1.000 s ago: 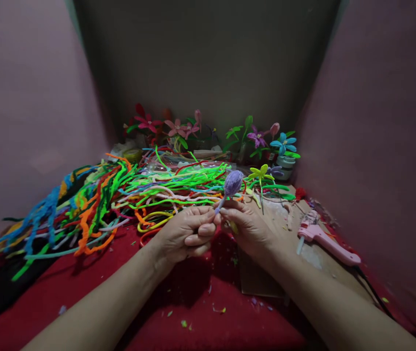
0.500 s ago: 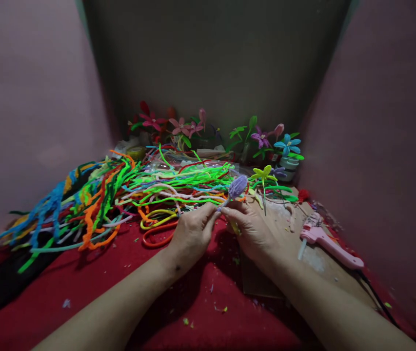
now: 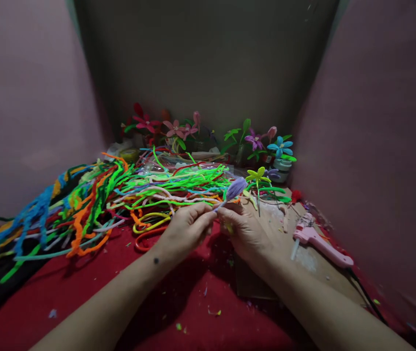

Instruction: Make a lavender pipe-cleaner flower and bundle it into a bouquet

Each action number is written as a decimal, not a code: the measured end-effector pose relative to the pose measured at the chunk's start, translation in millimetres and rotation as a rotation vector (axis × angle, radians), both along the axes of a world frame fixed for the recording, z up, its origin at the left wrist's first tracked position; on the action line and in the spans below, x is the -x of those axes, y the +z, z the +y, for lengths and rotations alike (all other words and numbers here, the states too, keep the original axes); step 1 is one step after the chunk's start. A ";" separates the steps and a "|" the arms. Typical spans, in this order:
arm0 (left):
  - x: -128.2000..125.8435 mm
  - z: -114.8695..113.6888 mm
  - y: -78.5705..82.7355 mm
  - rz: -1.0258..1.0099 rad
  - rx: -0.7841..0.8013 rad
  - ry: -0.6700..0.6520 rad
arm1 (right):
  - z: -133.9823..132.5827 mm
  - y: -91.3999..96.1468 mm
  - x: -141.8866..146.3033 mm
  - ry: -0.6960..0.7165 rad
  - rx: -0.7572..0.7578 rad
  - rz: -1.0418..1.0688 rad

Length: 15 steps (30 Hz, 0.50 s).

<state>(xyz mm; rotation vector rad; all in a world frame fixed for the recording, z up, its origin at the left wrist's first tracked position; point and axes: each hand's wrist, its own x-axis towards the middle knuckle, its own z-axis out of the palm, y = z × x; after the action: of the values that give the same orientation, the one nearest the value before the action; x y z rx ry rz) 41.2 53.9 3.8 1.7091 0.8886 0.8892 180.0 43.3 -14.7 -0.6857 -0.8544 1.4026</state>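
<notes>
Over red cloth (image 3: 189, 297), purple bud (image 3: 236, 188) aslant, pointing up and right, hands (image 3: 186, 229) (image 3: 246, 231) pinching its stem (image 3: 222, 204).

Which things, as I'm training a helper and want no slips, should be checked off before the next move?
1. Purple bud in plain view: ok, it sticks up past the fingers, tilted.
2. Left hand gripping: ok, thumb and fingers close at the lower end of the bud's stem.
3. Right hand at the stem: ok, its fingertips are close beside the left's; exact contact is hidden.
4. Pink glue gun apart from both hands: ok, it lies on the cardboard.
5. Glue gun hot or cold: cannot tell.
6. Red cloth free of scraps: not ok, several lie there.
</notes>
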 end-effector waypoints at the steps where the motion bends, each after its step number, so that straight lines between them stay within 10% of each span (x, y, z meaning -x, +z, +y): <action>1: -1.4 -0.9 -3.3 0.088 -0.201 0.088 | -0.5 0.0 0.7 -0.024 -0.005 -0.002; 6: -2.6 -1.3 -14.8 0.280 -0.649 0.198 | -2.2 1.1 2.2 -0.053 -0.040 -0.062; 15: -3.6 -0.1 5.1 -0.183 0.280 -0.003 | -1.2 7.1 -3.5 0.011 -0.107 -0.192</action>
<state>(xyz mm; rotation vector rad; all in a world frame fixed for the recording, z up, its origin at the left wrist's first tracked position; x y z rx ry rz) 44.8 53.9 8.9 1.3665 0.8435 0.8602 183.5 42.2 -7.6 -0.7422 -1.0780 1.3051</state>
